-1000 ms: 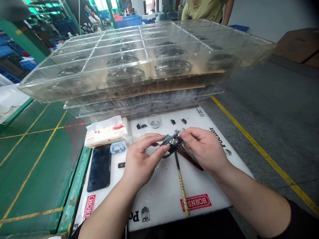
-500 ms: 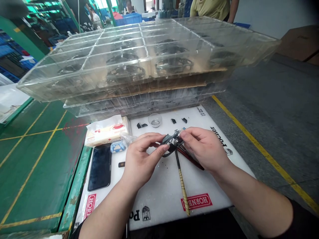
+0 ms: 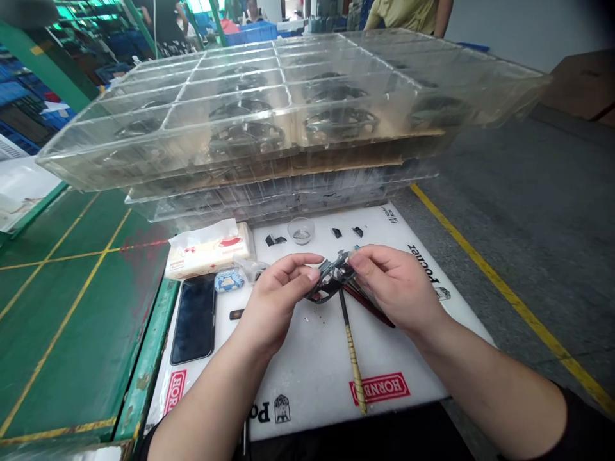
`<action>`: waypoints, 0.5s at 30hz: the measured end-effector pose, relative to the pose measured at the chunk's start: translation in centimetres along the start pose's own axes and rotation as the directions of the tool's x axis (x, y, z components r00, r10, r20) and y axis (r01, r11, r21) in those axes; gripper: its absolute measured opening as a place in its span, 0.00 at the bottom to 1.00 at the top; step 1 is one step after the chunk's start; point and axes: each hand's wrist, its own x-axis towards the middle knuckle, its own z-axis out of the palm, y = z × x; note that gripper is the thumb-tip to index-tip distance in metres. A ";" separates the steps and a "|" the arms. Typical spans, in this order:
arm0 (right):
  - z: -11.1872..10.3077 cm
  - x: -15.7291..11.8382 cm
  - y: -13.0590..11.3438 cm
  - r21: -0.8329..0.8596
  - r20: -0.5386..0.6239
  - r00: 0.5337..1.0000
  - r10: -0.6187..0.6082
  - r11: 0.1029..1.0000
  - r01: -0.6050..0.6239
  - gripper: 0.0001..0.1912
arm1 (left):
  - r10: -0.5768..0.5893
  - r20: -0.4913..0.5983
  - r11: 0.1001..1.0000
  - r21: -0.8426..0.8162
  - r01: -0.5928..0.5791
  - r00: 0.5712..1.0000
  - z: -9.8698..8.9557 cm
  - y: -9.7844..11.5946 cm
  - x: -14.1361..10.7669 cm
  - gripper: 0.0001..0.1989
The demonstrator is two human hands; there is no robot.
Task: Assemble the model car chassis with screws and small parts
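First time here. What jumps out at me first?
Probably the stack of clear plastic trays filling the upper middle, with dark rounded parts inside. Below, the left hand and right hand hold a small dark part over the white board. Closer in lies a banded yellow handle.

L hand [image 3: 281,291]: at ctr., L of R hand; thumb & index tips drawn close, pointing R. R hand [image 3: 396,285]: thumb & index pinched, other fingers folded, tips pointing L. Hands approx. level, tips facing, apart. L forearm [image 3: 216,390] & R forearm [image 3: 490,378]: bare, entering near L/near R resp., converging twd. far ctr. Wrists: L [image 3: 257,339], R [image 3: 435,330], both near side of hands.
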 end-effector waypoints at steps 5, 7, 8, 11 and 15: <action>0.1 0.0 -0.3 0.031 0.053 0.999 0.001 1.000 -0.003 0.29 | -0.069 -0.028 0.993 -0.098 0.066 0.997 0.0 0.2 0.3 0.20; 0.1 0.0 -0.3 0.049 0.054 0.999 0.009 0.999 -0.012 0.28 | -0.083 -0.034 0.990 -0.114 0.079 0.996 0.1 0.3 0.3 0.19; 0.1 0.0 -0.3 0.052 0.052 0.999 0.013 0.999 -0.016 0.28 | -0.085 -0.037 0.990 -0.114 0.080 0.996 0.1 0.3 0.3 0.19; 0.1 -0.1 -0.1 0.042 0.045 0.999 0.025 0.999 -0.027 0.28 | -0.053 -0.039 0.995 -0.083 0.049 0.998 0.1 0.2 0.2 0.19; 0.2 0.0 0.1 0.055 0.041 0.999 0.032 0.998 -0.034 0.29 | 0.003 -0.047 0.999 -0.044 -0.006 0.999 0.0 0.0 0.2 0.19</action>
